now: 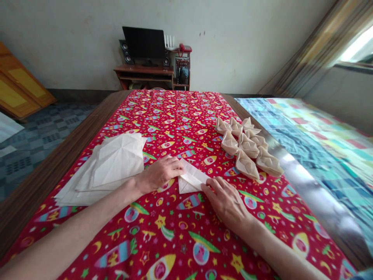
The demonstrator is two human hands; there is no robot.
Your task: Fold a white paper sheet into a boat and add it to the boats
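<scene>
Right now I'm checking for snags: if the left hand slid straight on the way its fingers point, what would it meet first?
The left hand points right, already on the folded paper; past it likely the right hand.

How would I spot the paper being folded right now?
Start at the red patterned tablecloth. Near its middle, the left hand and right hand press one small folded white paper. It lies alone, flatter than the finished folded pieces.

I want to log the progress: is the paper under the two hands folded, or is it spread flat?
Folded. The paper is a small piece with layered flaps and creases, pressed by the left hand and right hand.
</scene>
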